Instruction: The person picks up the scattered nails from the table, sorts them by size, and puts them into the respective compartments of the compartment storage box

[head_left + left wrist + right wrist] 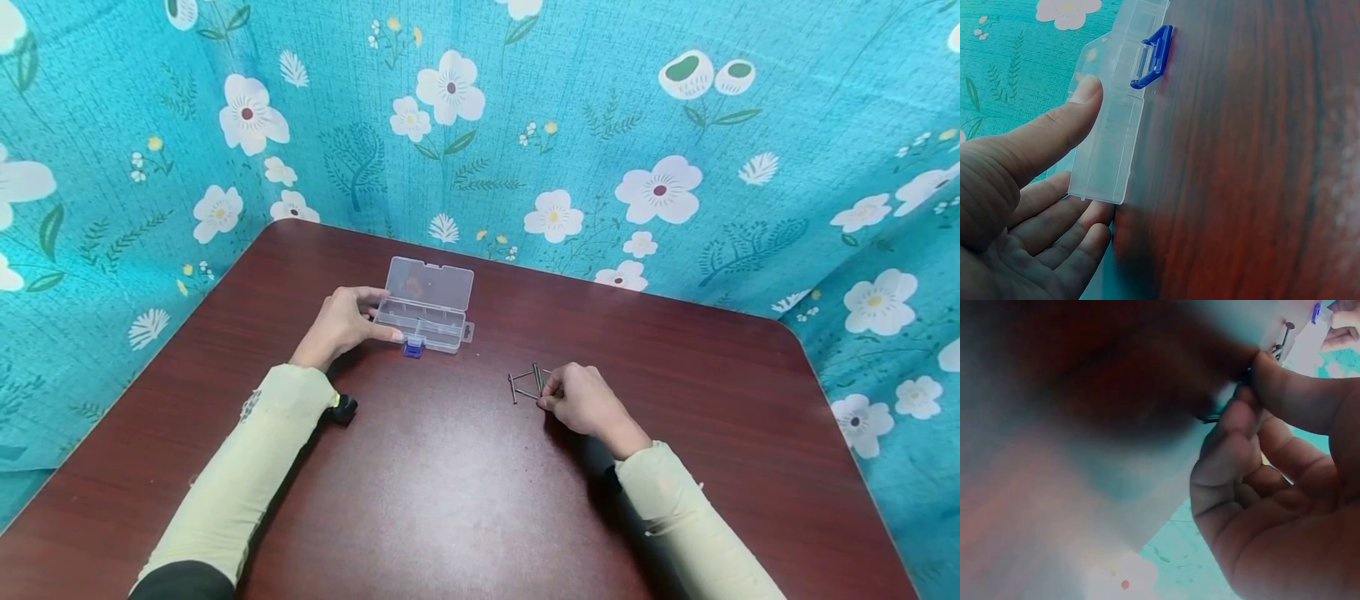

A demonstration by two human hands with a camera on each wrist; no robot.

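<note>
A clear plastic compartment box [420,321] with a blue latch [412,348] lies on the table, its lid [429,283] raised at the back. My left hand [348,323] grips the box's left end. In the left wrist view the thumb [1075,115] lies over the box [1107,144], and the other fingers are at its end. To the right, several thin metal nails [513,389] lie in a loose group. My right hand [585,398] is at their right side, thumb and forefinger pinching a nail, mostly hidden by the fingertips. The right wrist view shows a flat-headed nail [1289,326] beyond the thumb.
The dark red-brown wooden table [450,500] has rounded back corners. A blue flowered curtain [487,125] hangs around its back and sides. A black strap piece [344,409] juts out at the left wrist.
</note>
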